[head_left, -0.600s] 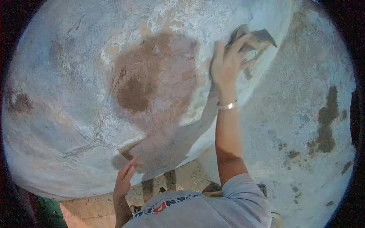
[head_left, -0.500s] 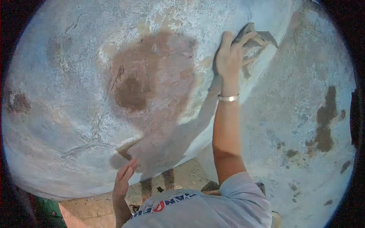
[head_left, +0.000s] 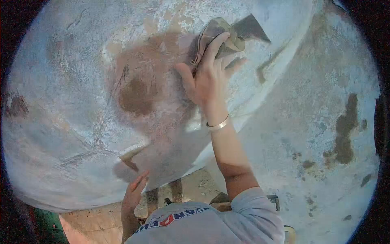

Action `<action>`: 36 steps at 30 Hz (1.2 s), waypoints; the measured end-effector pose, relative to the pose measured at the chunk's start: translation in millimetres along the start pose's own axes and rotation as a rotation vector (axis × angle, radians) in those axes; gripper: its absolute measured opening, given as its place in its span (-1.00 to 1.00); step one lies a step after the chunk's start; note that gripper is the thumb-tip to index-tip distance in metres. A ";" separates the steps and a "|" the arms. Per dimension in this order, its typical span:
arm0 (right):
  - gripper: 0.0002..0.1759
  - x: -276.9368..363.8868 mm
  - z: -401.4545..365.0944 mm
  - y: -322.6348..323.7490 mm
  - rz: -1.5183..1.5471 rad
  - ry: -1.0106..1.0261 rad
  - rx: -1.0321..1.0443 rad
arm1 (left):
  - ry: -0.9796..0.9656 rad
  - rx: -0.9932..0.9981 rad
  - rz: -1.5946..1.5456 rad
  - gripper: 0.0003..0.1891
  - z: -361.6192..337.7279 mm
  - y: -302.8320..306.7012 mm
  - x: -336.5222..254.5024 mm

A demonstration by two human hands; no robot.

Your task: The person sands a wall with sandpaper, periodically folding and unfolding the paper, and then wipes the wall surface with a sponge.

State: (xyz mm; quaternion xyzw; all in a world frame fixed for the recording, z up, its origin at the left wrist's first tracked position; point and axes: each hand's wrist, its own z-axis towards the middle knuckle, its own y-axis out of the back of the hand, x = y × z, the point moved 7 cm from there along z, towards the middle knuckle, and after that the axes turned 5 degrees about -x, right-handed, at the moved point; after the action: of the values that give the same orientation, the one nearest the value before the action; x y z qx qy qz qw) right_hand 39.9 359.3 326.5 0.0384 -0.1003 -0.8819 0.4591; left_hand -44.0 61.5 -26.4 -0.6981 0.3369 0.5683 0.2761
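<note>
The right hand [head_left: 209, 83] holds a creased sheet [head_left: 214, 28] against the mottled surface [head_left: 81, 81], 1 finger laid over it, the thumb spread wide; a bracelet [head_left: 218, 125] circles that wrist. Lower down, the left hand [head_left: 135, 190] extends loose, bare fingers; whether they touch the surface cannot be told.

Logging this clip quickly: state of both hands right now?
Left hand: open, apparently empty.
Right hand: holding a folded grey sheet against the curved surface, fingers spread.
</note>
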 end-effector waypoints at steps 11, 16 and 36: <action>0.03 -6.7 -12.0 3.9 0.019 0.096 0.023 | -0.098 -0.077 -0.034 -0.47 -4.7 22.6 -5.1; 0.14 -98.8 14.2 -7.0 0.368 -0.343 -0.087 | -0.298 -0.128 -0.061 -0.43 -19.0 37.0 -63.9; 0.02 25.9 -186.1 -22.9 0.306 -0.191 0.316 | 0.007 -0.084 -0.165 -0.46 -14.7 12.4 6.6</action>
State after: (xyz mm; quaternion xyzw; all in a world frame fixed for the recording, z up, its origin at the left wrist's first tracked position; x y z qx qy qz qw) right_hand 36.4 324.5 140.5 0.0105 -0.2850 -0.7750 0.5640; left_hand -43.9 41.5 -30.0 -0.7363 0.2550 0.5548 0.2916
